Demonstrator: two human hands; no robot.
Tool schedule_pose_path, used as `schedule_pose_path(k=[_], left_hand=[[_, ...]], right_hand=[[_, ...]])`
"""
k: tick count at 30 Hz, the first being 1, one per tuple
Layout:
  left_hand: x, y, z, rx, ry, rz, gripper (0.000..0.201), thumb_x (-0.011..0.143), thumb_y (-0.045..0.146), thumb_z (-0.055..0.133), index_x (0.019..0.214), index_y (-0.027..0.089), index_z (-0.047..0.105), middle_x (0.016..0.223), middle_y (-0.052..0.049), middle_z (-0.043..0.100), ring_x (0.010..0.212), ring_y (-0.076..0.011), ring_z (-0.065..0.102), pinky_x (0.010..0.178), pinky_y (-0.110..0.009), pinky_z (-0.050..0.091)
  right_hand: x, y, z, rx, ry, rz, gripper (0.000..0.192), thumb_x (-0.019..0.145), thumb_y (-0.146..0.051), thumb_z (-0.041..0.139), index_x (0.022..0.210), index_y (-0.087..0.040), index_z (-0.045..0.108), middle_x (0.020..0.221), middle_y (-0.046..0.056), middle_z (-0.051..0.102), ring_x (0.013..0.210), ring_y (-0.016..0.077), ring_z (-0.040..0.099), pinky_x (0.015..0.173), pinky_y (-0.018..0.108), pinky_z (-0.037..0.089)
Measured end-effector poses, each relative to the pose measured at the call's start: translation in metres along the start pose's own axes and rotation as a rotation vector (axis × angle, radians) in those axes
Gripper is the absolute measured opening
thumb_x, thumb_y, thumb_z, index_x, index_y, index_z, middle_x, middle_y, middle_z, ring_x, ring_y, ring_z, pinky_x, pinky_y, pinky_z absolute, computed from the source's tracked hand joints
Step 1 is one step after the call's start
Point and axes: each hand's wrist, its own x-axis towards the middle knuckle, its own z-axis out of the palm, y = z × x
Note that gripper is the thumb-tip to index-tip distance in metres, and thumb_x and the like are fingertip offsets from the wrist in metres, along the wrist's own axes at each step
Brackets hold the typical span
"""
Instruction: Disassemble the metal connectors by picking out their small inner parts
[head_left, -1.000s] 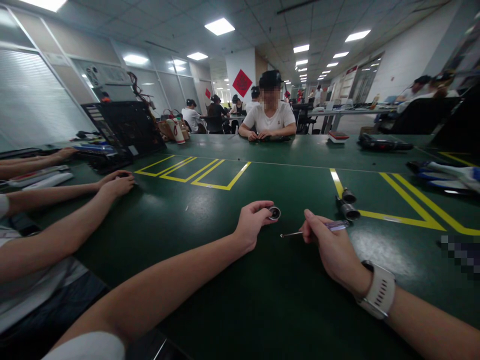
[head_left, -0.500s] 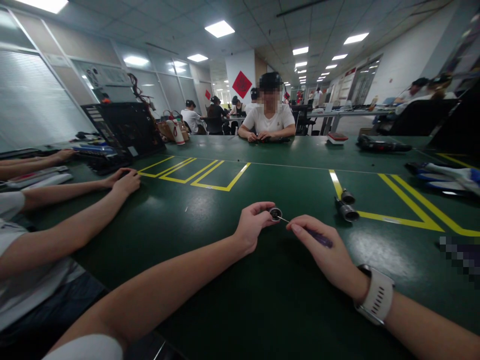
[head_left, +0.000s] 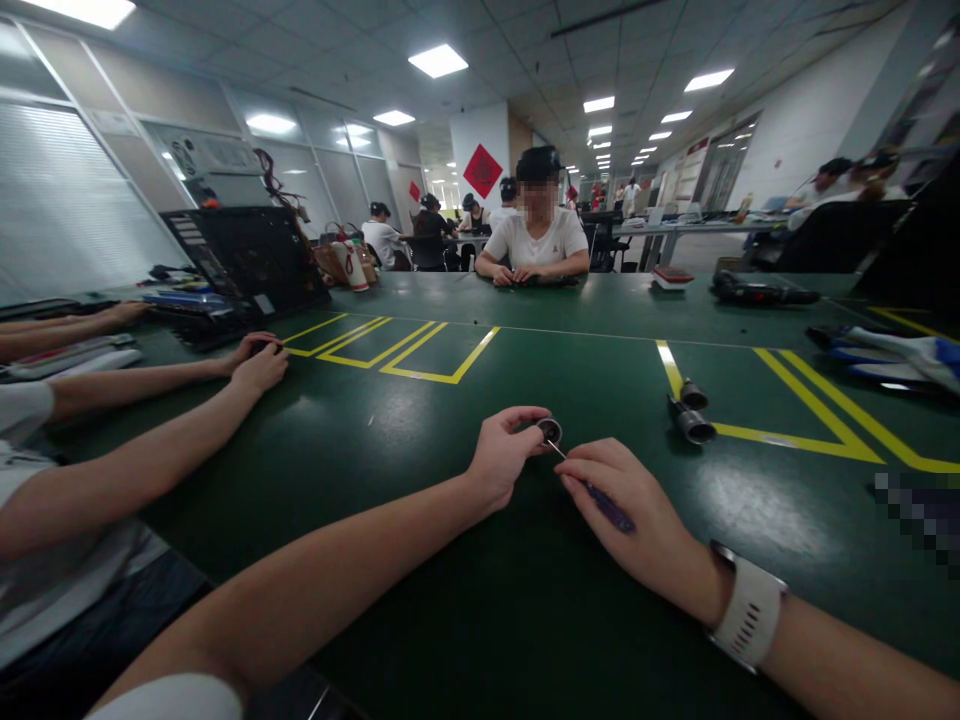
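My left hand [head_left: 510, 455] pinches a small round metal connector [head_left: 550, 431], its open end turned toward me. In my right hand [head_left: 626, 500] is a thin screwdriver [head_left: 609, 507] with a dark purple handle. The shaft points up and left, and its tip is at the connector's opening; how deep it reaches I cannot tell. Both hands are above the green table [head_left: 420, 540]. To the right of them, two more cylindrical metal connectors [head_left: 693, 424] lie close together beside the yellow tape.
Yellow tape outlines [head_left: 806, 440] mark the table. At far right lie blue-and-white gloves [head_left: 900, 355]; a black tool [head_left: 761, 290] is behind them. A co-worker's hands [head_left: 262, 362] rest at the left, near a black computer case [head_left: 244, 250]. Another person [head_left: 536, 240] sits opposite.
My right hand has shifted slightly left and down, so the screwdriver now slants more steeply into the connector. My left hand stays nearly in place. The co-worker's hands at left moved slightly right.
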Motion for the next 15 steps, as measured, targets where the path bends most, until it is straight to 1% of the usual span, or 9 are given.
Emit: schedule_pose_path(k=[3,9,15], left_hand=[[0.0001,0.0002,-0.0001,0.011,-0.005,-0.002,0.021,0.064,0.003,0.06,0.083,0.011,0.066,0.08,-0.007,0.068,0.074,-0.015,0.065,0.069,-0.027,0.054],[-0.0004,0.0021,0.0011,0.023,0.006,-0.014,0.018,0.067,0.004,0.057,0.081,0.01,0.067,0.077,-0.006,0.068,0.063,-0.0118,0.063,0.063,-0.025,0.054],[-0.0005,0.0017,0.0009,0.029,0.005,-0.006,0.019,0.066,0.003,0.06,0.081,0.011,0.068,0.076,-0.006,0.068,0.064,-0.0122,0.063,0.062,-0.025,0.053]], right_hand=[[0.0002,-0.0014,0.0009,-0.026,-0.016,-0.017,0.023,0.085,-0.012,0.047,0.098,-0.02,0.063,0.093,0.009,0.062,0.087,0.0215,0.056,0.074,0.039,0.05],[0.0,-0.0002,0.0017,-0.053,-0.049,-0.018,0.026,0.085,-0.011,0.047,0.102,-0.021,0.063,0.095,0.009,0.062,0.088,0.0221,0.057,0.072,0.039,0.051],[-0.0005,-0.0016,0.0012,-0.052,-0.031,-0.021,0.024,0.085,-0.012,0.047,0.1,-0.02,0.063,0.093,0.009,0.062,0.088,0.0219,0.056,0.073,0.039,0.049]])
